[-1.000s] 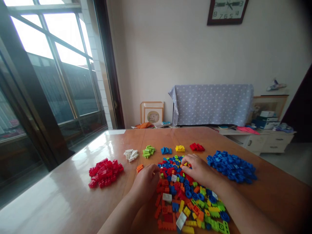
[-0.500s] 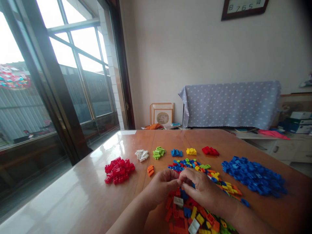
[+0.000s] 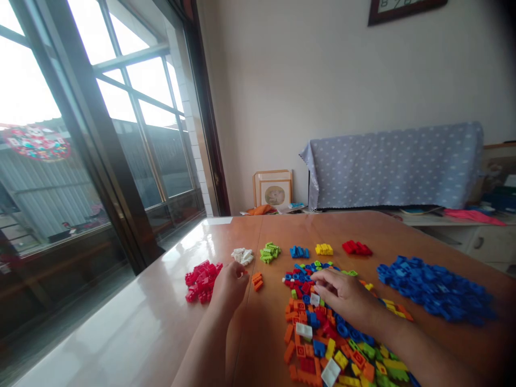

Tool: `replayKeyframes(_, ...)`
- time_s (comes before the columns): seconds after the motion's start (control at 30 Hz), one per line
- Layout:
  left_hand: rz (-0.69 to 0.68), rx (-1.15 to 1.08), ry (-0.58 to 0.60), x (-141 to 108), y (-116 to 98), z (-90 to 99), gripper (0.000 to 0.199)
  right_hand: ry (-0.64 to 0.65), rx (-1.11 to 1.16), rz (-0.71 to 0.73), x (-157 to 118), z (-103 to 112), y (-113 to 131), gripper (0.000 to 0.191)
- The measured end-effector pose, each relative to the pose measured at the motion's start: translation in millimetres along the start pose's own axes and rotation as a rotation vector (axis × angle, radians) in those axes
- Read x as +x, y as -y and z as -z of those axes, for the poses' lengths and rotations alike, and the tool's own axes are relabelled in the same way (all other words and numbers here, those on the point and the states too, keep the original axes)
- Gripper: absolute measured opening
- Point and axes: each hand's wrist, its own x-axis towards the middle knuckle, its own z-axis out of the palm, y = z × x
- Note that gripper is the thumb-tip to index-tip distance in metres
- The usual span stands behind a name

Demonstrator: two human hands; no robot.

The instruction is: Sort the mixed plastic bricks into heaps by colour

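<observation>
My left hand (image 3: 230, 285) is at the right edge of a pile of pinkish-red toy bricks (image 3: 199, 282), with its fingers curled together. A tiny reddish bit shows at the fingertips, too small to name. My right hand (image 3: 344, 293) hovers at the upper part of a mixed heap of toy bricks (image 3: 318, 346), thumb and fingers apart. A white brick (image 3: 315, 299) lies just below its fingertips. Short of my left hand's right side sits a small group of orange bricks (image 3: 257, 281).
Along the back stand small groups of white bricks (image 3: 242, 256), lime bricks (image 3: 270, 252), blue bricks (image 3: 299, 252), yellow bricks (image 3: 324, 249) and red bricks (image 3: 357, 248). A large blue pile (image 3: 435, 290) spreads at the right of the wooden table (image 3: 133, 333).
My hands were together over the mixed heap and have parted. The left has moved left to the pinkish-red pile; the right stays over the heap. The view has shifted slightly.
</observation>
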Motion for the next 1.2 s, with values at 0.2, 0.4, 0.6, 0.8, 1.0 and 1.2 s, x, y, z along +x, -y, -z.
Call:
replayKeyframes(0.2, 0.075, 0.094, 0.124, -1, 13, -11.5, 0.017, -0.026, -0.021, 0.022, 1, 5, -7, 0.022)
replayKeyframes(0.4, 0.11, 0.084, 0.172, -2, 15, -16.0, 0.034, -0.098, 0.007, -0.012, 2, 13, -12, 0.023)
replayKeyframes(0.6, -0.008, -0.065, 0.133, -3, 13, -22.4, 0.03, -0.123, 0.005, -0.025, 2, 23, -13, 0.026)
replayKeyframes(0.8, -0.108, 0.018, 0.028, -4, 1, -18.7, 0.026, -0.11, -0.013, -0.023, 2, 25, -11, 0.026)
replayKeyframes(1.0, -0.314, -0.03, 0.08, -17, -21, -25.8, 0.021, 0.066, -0.063, 0.066, -1, 19, 4, 0.019)
replayKeyframes(1.2, -0.414, -0.103, 0.225, -36, -38, -41.6, 0.025, 0.152, -0.159, 0.072, -3, 10, 13, 0.017)
